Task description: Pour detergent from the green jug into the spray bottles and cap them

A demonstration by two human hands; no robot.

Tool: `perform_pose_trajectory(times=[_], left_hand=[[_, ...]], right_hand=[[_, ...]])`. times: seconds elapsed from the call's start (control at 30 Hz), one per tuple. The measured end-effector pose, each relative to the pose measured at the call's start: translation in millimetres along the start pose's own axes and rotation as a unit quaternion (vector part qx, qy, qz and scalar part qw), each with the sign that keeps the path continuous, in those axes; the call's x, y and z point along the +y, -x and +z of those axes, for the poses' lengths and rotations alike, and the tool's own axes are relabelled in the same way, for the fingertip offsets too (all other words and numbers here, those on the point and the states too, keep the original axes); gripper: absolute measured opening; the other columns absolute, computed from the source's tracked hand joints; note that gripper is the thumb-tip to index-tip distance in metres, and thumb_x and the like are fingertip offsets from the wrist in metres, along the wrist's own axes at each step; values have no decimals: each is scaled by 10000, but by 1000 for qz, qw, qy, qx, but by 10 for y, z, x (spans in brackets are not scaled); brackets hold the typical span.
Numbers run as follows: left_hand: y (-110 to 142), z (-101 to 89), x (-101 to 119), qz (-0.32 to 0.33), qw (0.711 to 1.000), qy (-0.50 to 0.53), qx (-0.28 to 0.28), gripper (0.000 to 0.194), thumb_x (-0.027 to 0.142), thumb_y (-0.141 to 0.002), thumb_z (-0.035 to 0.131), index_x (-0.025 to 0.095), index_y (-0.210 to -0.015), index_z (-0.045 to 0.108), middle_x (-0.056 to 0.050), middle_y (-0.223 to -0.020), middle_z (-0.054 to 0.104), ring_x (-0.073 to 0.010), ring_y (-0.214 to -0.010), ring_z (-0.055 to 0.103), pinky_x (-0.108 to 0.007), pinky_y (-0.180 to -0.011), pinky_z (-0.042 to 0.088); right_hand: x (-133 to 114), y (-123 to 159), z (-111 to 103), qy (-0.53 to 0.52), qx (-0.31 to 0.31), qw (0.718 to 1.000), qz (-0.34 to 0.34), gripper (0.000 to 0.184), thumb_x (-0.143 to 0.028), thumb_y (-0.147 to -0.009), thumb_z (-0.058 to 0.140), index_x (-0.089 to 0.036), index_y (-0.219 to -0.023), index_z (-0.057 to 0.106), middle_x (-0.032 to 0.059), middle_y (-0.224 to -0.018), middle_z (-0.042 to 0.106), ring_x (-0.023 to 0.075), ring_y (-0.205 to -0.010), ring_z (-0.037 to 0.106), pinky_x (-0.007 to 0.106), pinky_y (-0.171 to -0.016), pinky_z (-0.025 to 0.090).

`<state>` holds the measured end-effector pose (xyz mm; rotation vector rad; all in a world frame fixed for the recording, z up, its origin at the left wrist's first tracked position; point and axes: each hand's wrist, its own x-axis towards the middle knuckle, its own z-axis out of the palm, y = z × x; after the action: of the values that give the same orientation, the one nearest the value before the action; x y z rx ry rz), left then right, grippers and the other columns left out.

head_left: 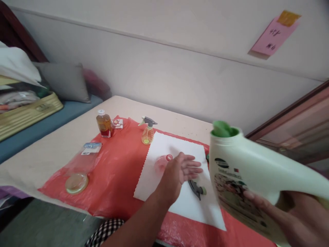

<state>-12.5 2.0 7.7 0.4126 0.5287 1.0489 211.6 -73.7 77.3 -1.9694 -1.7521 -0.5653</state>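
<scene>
My right hand (290, 209) grips a large pale green detergent bottle (231, 164) by its handle, raised at the right. A green spout (222, 129) shows in the bottle's mouth. My left hand (181, 168) is stretched out with fingers spread and holds nothing, over a white cloth (177, 145). Beside its wrist a clear pinkish spray bottle body (161, 164) without a top stands or lies on the cloth; I cannot tell which. Just below my left fingers lies a loose dark grey spray head (196, 189).
Red plastic sheeting (110, 178) covers part of the table. On its left are a yellowish spray bottle (147, 134), an amber bottle (104, 124), a small white box (118, 124), a clear packet (91, 148) and a round lid (76, 183). A wall (154, 75) stands behind.
</scene>
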Motion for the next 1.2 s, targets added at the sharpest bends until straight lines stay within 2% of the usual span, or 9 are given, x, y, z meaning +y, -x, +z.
perform_pose_trajectory(times=[0.07,0.17,0.3,0.47,0.6,0.7,0.93,1.07,1.2], left_hand=[[-13,-44,168,64,995,-16,72,404,498,-860,588,109,-957,636,-145,-920,720,-223,-808,702,-327,-768,506],[-37,-153,409,137,977,-16,162,303,428,-854,606,131,-914,616,-109,-881,722,-190,-785,693,-299,-738,507],[-51,-289,602,175,965,-21,194,293,413,-843,617,134,-934,617,-108,-917,724,-179,-816,693,-282,-727,512],[-69,-344,640,164,966,-35,198,312,430,-849,605,132,-942,615,-107,-911,725,-171,-793,695,-282,-721,516],[-83,-349,662,163,967,-36,190,334,450,-837,623,134,-944,611,-103,-904,724,-169,-790,690,-285,-723,520],[-79,-357,671,164,968,-48,185,340,460,-845,609,135,-946,614,-106,-919,721,-173,-805,689,-291,-735,521],[-27,-404,605,135,953,-212,168,316,459,-812,634,162,-920,628,-74,-921,697,-185,-857,676,-305,-777,510],[-51,-532,556,104,884,-415,190,422,468,-716,724,176,-998,611,-88,-1033,675,-233,-984,652,-336,-848,487],[-125,-723,480,95,804,-559,178,658,460,-682,752,176,-1236,538,-151,-1275,593,-283,-1178,574,-366,-921,464]], right_hand=[[-199,-77,-24,-171,-5,977,128,356,-605,-693,714,-292,-863,717,44,-650,698,296,-568,636,448,-502,482],[-646,-249,70,-395,67,888,226,529,-493,-669,770,-239,-1126,686,50,-926,743,307,-839,683,452,-739,546],[-1006,-591,676,-493,107,840,201,620,-423,-668,789,-186,-1216,623,83,-1101,709,271,-1010,650,440,-920,501],[-1044,-745,1848,-480,76,844,226,701,-561,-670,679,-98,-1187,578,162,-1129,674,263,-1001,632,430,-939,489],[-1034,-497,2288,-426,21,873,236,742,-610,-734,531,-59,-1231,503,224,-1161,641,289,-1036,610,464,-946,474],[-915,-301,2201,-366,-62,905,208,719,-576,-787,474,-54,-1282,479,228,-1178,640,300,-1055,616,454,-930,479],[-344,124,1470,-147,-305,935,105,384,-220,-853,463,-211,-1166,685,150,-1088,724,298,-954,680,415,-814,488],[-268,357,1395,-65,-403,911,63,351,-45,-785,468,-185,-966,734,157,-1023,728,297,-931,684,374,-749,468],[-306,355,1423,-63,-427,900,53,244,-46,-801,493,-152,-846,708,148,-892,722,279,-853,686,352,-717,451]])
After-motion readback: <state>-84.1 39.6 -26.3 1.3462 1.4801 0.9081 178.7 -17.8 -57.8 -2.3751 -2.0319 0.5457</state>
